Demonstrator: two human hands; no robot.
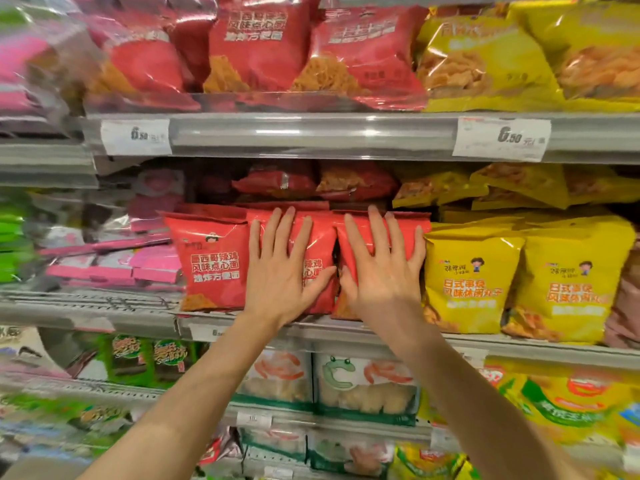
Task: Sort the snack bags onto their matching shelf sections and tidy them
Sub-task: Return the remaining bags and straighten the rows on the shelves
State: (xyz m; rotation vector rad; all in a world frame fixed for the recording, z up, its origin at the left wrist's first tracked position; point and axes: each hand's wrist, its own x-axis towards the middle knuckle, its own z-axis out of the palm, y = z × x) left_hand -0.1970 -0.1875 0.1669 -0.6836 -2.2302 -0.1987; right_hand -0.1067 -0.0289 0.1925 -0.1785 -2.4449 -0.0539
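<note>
Three red snack bags stand upright in a row on the middle shelf (519,351). My left hand (282,271) lies flat, fingers spread, on the front of the middle red bag (317,271). My right hand (381,268) presses flat on the right red bag (408,230), whose edge touches a yellow bag (467,282). The left red bag (213,261) is untouched. More red bags (277,183) lie flat behind the row, higher up.
Yellow bags (568,282) fill the middle shelf's right part, pink packs (145,268) its left. The upper shelf holds red bags (256,46) and yellow bags (485,60) above price tags (502,138). Lower shelves carry green and white snack packs (363,386).
</note>
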